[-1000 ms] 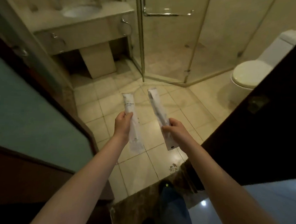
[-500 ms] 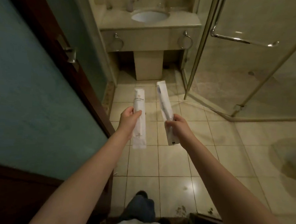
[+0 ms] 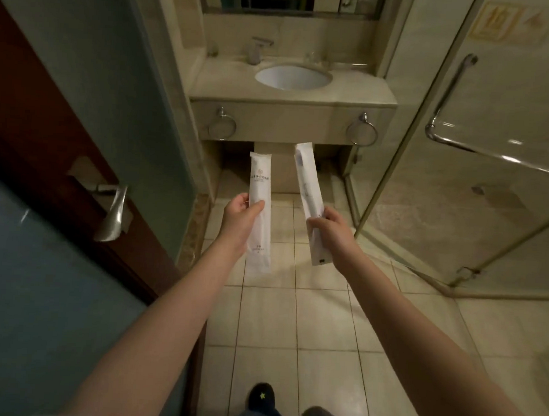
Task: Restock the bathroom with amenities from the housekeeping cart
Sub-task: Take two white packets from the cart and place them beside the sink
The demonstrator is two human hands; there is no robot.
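Glossy floor tiles (image 3: 321, 318), matt paper packets (image 3: 261, 188)

The left packet (image 3: 260, 207) and the wall sign (image 3: 497, 20) bear print too blurred to read.

2 long, flat, white plastic amenity sachets hang in the air in front of the beige stone vanity counter (image 3: 291, 95), both below its front edge. The left white sachet (image 3: 259, 212) stands nearly upright, printed face showing a small emblem and lines of text, pinched at mid-length by the left hand (image 3: 238, 222). The right white sachet (image 3: 310, 203) leans with its top toward the left sachet, a slim toothbrush-like shape showing through it, gripped low down by the right hand (image 3: 330, 233). They do not touch.
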